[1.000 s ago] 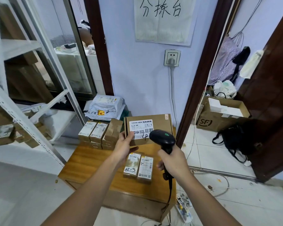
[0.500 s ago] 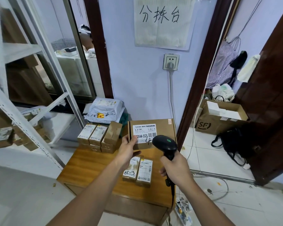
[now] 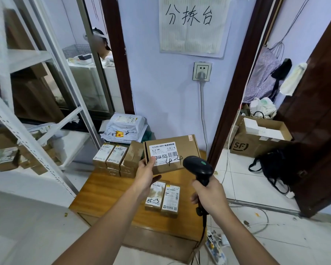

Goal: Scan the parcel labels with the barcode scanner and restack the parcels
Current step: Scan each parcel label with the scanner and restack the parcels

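- Above the wooden table [image 3: 107,190], our left hand [image 3: 145,175] grips the flat cardboard parcel [image 3: 182,150] by its lower-left corner, tilted label-up.
- Our right hand [image 3: 208,192] is wrapped around the black barcode scanner [image 3: 198,166], its head just beside the label [image 3: 164,153].
- Two small parcels [image 3: 162,197] lie below.

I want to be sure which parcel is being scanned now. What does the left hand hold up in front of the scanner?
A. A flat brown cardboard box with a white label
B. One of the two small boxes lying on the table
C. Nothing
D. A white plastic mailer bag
A: the left hand grips the flat brown box by its lower left corner, label facing the barcode scanner held in the right hand.
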The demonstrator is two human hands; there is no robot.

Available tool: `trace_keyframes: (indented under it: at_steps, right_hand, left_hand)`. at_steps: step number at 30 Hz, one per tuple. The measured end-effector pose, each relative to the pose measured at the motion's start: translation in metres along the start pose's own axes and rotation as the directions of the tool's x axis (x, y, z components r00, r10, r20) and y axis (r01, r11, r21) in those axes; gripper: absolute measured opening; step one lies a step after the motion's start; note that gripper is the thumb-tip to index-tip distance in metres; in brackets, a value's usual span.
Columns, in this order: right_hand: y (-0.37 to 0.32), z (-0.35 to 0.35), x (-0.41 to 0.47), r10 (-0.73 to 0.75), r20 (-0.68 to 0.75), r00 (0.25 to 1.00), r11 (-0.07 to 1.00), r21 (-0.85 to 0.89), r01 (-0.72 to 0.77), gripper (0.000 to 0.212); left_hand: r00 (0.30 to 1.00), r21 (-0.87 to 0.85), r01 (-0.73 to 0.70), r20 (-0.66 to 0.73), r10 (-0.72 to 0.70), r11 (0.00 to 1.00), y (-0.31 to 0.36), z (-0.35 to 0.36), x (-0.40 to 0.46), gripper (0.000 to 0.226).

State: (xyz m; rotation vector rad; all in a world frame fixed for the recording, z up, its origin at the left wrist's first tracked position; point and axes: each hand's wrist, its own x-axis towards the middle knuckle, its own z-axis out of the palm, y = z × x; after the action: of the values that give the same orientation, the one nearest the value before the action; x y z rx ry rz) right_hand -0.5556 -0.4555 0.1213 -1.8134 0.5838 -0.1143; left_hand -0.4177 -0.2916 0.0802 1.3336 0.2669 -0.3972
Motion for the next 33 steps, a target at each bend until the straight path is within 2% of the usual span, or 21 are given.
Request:
trace_keyframes:
  at_steps: [5,8,17,20,23,28,33]
  right_hand:
    - [0.008,-0.007,0.010,-0.002,-0.062,0.998,0.998,0.060,0.006,0.009]
    - [0.012,-0.013,0.019,0.022,-0.082,0.996,0.995,0.100,-0.014,0.017]
    - [0.020,0.003,0.022,0.059,-0.053,0.997,0.993,0.110,-0.053,0.013]
    - [0.024,0.019,0.021,0.097,-0.082,0.992,0.988,0.126,-0.086,0.012]
    - [0.030,0.034,0.016,0.137,-0.113,0.984,0.984,0.127,-0.122,0.012]
    - [0.052,0.056,0.013,0.174,-0.153,0.973,0.979,0.131,-0.155,0.011]
    - [0.081,0.071,0.028,0.262,-0.155,0.953,0.960,0.146,-0.240,0.011]
  left_hand:
    - [0.992,-0.138,0.042,-0.110,-0.057,0.990,-0.001,-0.011,0.003,0.036]
    - [0.987,-0.161,0.052,-0.140,-0.075,0.986,-0.006,-0.020,0.004,0.038]
    - [0.991,-0.077,0.069,-0.108,-0.077,0.995,-0.019,-0.054,0.014,0.033]
    - [0.993,-0.003,0.081,-0.085,-0.080,0.997,-0.023,-0.071,0.027,0.041]
    - [0.990,0.031,0.127,-0.072,-0.125,0.991,-0.032,-0.089,0.042,0.048]
    - [0.979,0.091,0.203,-0.055,-0.199,0.975,-0.054,-0.102,0.060,0.037]
    - [0.958,0.115,0.286,-0.069,-0.280,0.951,-0.079,-0.102,0.083,0.043]
